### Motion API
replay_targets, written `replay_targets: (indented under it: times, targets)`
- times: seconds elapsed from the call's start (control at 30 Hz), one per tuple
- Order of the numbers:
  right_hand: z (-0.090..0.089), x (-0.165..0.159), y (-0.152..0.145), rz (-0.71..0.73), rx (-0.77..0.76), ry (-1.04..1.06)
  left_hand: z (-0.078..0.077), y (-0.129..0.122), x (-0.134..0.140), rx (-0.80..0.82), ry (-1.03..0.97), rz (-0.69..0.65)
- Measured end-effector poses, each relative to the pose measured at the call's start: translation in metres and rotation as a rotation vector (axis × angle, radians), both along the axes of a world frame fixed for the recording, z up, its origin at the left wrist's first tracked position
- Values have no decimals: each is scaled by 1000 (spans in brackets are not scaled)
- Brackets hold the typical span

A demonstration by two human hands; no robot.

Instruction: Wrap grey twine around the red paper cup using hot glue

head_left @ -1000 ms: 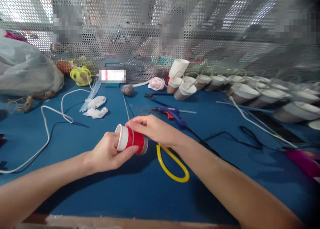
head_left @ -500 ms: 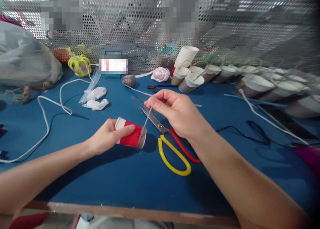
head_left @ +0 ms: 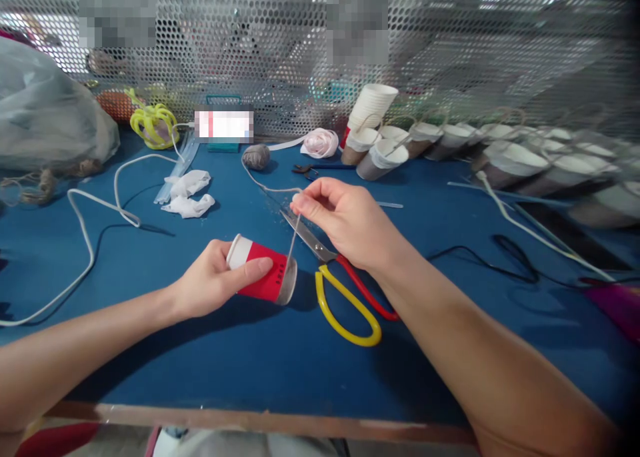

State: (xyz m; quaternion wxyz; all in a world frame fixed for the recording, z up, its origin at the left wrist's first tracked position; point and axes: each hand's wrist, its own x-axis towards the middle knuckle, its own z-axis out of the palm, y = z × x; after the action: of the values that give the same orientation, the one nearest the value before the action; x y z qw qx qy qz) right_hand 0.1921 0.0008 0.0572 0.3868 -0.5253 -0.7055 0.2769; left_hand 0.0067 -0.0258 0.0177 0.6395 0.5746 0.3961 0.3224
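Observation:
My left hand [head_left: 213, 280] is closed around a red and white paper cup [head_left: 260, 284], tilted on its side over the table, its rim to the left. Grey yarn [head_left: 287, 287] is wound around the cup's base end. From there a taut strand [head_left: 294, 240] rises to my right hand [head_left: 335, 214], which pinches it between thumb and fingers. Behind the fingers the strand runs on to a small grey yarn ball [head_left: 256, 156]. Scissors [head_left: 345, 297] with one yellow and one red handle lie partly beneath my right hand, blades slightly apart.
Several wrapped cups with handles [head_left: 383, 158] stand at the back right beside stacked white cups [head_left: 373, 104]. Pliers [head_left: 313, 170], a pink ribbon roll [head_left: 320, 142] and crumpled white scraps [head_left: 189, 204] lie behind my hands. White cable [head_left: 90, 237] crosses the left side. A perforated metal panel [head_left: 280, 50] closes off the back.
The cup has turned slightly in my left hand, its base end now lower and showing more grey yarn. The strand behind my right hand hangs slacker. The view has shifted slightly.

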Motion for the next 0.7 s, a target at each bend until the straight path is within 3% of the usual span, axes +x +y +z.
replay_targets:
  times: [0.37, 0.7]
  targets:
    - [-9, -3, 3, 22, -104, -52, -1, -4, -6, 443, 86, -53]
    - [-13, -6, 0, 56, -196, -121, 2, -6, -9, 735, 181, -56]
